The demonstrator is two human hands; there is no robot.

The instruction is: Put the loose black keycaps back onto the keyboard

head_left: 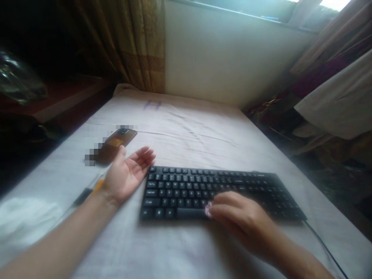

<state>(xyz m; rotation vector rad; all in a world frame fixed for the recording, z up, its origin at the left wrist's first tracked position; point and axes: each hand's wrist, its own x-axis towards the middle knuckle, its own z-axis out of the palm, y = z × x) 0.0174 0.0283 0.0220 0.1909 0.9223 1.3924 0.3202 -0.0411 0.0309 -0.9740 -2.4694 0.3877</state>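
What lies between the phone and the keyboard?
In the head view, the left hand, open and empty, is between the phone and the keyboard, above the pale sheet.

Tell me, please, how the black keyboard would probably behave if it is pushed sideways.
The black keyboard is probably stiff, since it looks straight along its length. It seems unlikely to roll or tip, lying flat and low. The creased sheet beneath might bunch up.
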